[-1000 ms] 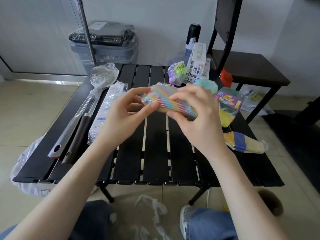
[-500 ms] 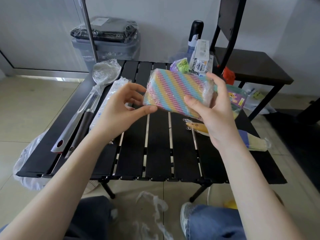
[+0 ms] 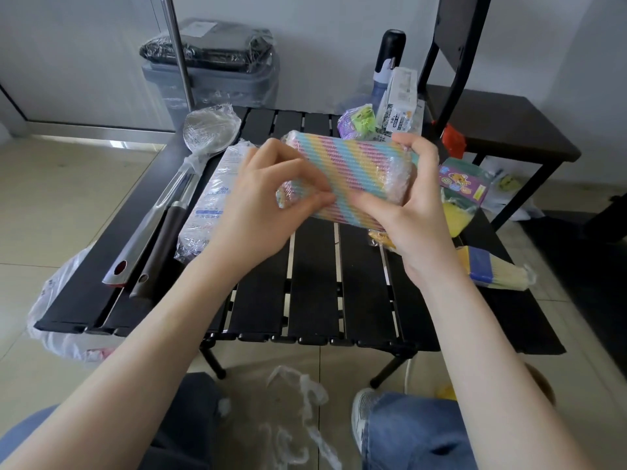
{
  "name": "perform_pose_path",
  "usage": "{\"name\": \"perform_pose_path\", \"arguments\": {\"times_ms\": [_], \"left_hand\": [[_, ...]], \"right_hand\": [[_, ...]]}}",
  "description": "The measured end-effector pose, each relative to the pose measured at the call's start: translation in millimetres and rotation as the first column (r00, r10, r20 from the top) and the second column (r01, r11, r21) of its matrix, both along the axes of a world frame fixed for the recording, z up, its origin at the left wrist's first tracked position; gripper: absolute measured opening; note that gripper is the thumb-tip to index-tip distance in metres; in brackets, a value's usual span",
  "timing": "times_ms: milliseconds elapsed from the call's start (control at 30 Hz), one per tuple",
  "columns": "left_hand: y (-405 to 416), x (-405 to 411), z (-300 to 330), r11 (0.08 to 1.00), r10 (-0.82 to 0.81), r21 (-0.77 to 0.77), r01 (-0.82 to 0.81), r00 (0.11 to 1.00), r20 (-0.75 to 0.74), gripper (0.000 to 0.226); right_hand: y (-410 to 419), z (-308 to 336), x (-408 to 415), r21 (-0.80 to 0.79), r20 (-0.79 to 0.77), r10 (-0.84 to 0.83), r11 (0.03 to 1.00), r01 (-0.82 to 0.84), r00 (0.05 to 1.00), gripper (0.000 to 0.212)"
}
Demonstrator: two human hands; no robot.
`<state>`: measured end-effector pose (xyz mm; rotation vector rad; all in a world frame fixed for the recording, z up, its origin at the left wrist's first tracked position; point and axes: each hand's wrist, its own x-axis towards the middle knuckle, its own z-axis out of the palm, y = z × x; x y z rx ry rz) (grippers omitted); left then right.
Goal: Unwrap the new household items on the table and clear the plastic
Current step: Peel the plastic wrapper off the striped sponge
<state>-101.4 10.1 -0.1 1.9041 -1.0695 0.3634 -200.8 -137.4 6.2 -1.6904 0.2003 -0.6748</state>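
Two hands | left hand (image 3: 261, 212) pinches, right hand (image 3: 412, 198) grips | one striped sponge pack (image 3: 353, 171)

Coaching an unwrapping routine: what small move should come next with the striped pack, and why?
Probably pull the pinched film away. The left hand pinches wrap at the striped pack's near corner, the right hand grips the other end, and the film looks intact.

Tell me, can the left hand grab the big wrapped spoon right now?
Probably not yet. The left hand is busy pinching the plastic on the rainbow sponge pack. The wrapped spoon lies uncovered just beside it, so once that grip lets go, likely yes.
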Motion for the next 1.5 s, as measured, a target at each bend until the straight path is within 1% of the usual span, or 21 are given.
{"name": "perform_pose_path", "arguments": {"times_ms": [67,200,300,433,500,600,700,800,933,1000,1133,1200,1233,1300,1367,1433,1500], "left_hand": [[-1.9,3.0,-4.8,0.998,0.028,0.051,-0.031,0.998,0.059,0.012],[-1.9,8.2,-10.7,0.993,0.006,0.114,-0.021,0.991,0.134,0.024],[-1.7,6.6,-12.3,0.994,-0.013,0.108,-0.005,0.985,0.169,0.027],[2.1,7.9,-9.5,0.999,-0.005,0.042,-0.002,0.988,0.151,0.013],[2.6,8.8,-9.3,0.999,-0.013,0.054,0.005,0.987,0.158,0.012],[1.3,7.6,-9.5,0.998,-0.043,0.045,0.037,0.988,0.146,0.014],[-0.3,6.9,-11.0,0.998,-0.04,0.046,0.034,0.989,0.145,0.016],[-1.2,5.9,-11.9,0.999,-0.021,0.034,0.016,0.99,0.137,0.01],[-0.3,5.4,-9.8,0.999,-0.035,0.013,0.033,0.99,0.137,0.007],[0.0,5.8,-11.1,0.999,-0.04,0.038,0.035,0.987,0.156,0.009],[-2.9,5.4,-16.6,0.994,-0.044,0.105,0.026,0.984,0.172,0.022],[-4.8,3.6,-19.5,0.994,-0.041,0.106,0.024,0.986,0.159,0.021],[-5.6,2.2,-20.4,0.995,-0.034,0.096,0.021,0.99,0.134,0.019],[-6.3,-0.6,-20.6,0.998,-0.04,0.059,0.037,0.998,0.045,0.009],[-6.9,-2.5,-20.0,0.998,-0.046,0.034,0.046,0.999,-0.026,0.009],[-7.1,-3.6,-18.9,0.999,-0.028,0.026,0.03,0.997,-0.066,0.007],[-6.8,-5.9,-16.8,1.0,-0.014,0.014,0.015,0.996,-0.085,0.005]], "right_hand": [[1.6,-0.8,0.7,-0.027,-0.008,0.002,1.0,-0.002,1.0,0.064],[1.6,-1.9,1.2,-0.04,-0.029,0.016,0.999,-0.017,0.999,0.065],[1.6,-0.7,0.6,-0.03,-0.03,0.014,0.999,-0.015,0.999,0.064],[-2.0,2.7,-1.8,0.007,-0.018,0.001,1.0,-0.001,1.0,0.062],[-3.2,3.5,-2.4,0.002,-0.016,0.002,1.0,-0.002,1.0,0.062],[-3.3,3.8,-2.3,-0.046,-0.019,0.008,0.999,-0.009,1.0,0.063],[-2.8,5.0,-2.6,-0.086,-0.011,0.01,0.996,-0.011,1.0,0.064],[-2.0,6.2,-3.8,-0.124,-0.005,0.02,0.992,-0.02,1.0,0.064],[-1.2,8.4,-5.4,-0.131,-0.006,0.029,0.991,-0.029,1.0,0.064],[-1.0,9.2,-5.9,-0.143,-0.013,0.029,0.989,-0.031,0.999,0.064],[-0.1,8.2,-5.2,-0.157,-0.024,0.023,0.987,-0.027,0.999,0.067],[1.3,8.7,-5.1,-0.133,-0.032,0.034,0.99,-0.038,0.999,0.074],[2.0,9.9,-5.4,-0.091,-0.041,0.059,0.994,-0.062,0.997,0.08],[-0.3,10.6,-6.7,-0.004,-0.057,0.147,0.989,-0.148,0.987,0.094],[-4.6,9.6,-8.0,0.038,-0.079,0.233,0.972,-0.231,0.969,0.105],[-7.5,7.0,-7.6,0.057,-0.1,0.275,0.961,-0.27,0.956,0.107],[-8.8,2.1,-5.4,0.047,-0.125,0.269,0.963,-0.265,0.955,0.105]]}}
